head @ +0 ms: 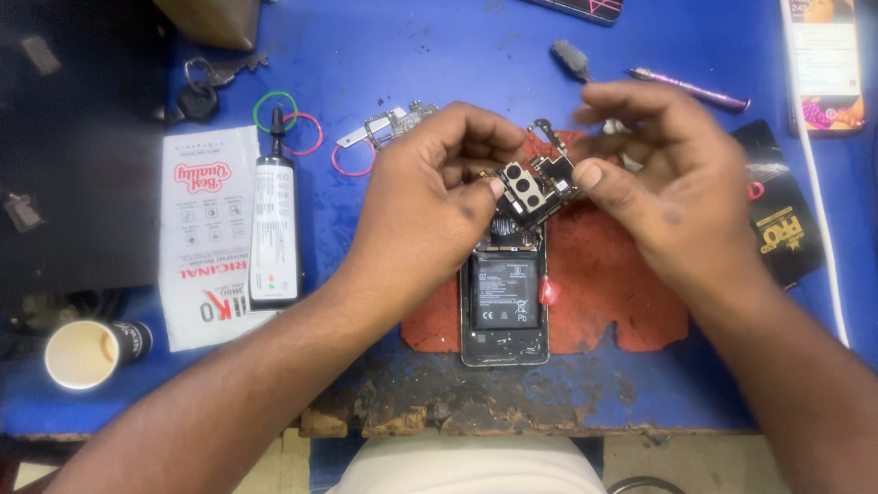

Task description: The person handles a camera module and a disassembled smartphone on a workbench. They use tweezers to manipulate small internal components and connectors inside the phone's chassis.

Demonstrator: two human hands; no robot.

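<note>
Left hand (439,187) pinching the near-left edge of a camera board (535,187), fingers closed on it from the left. Right hand (672,178) gripping the same board from the right, thumb pressed to its edge, other fingers curled above. Board held between both hands, tilted, just over the top end of an opened phone (505,302). Phone lying lengthwise, near to far, on a red mat (613,284). Farther off, on the blue table (439,46), a brush (573,59) and a purple pen tool (690,89).

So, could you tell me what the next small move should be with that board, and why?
Probably lower the camera board, pinched between left hand and right hand, toward the opened phone, whose top end sits directly beneath it.
</note>
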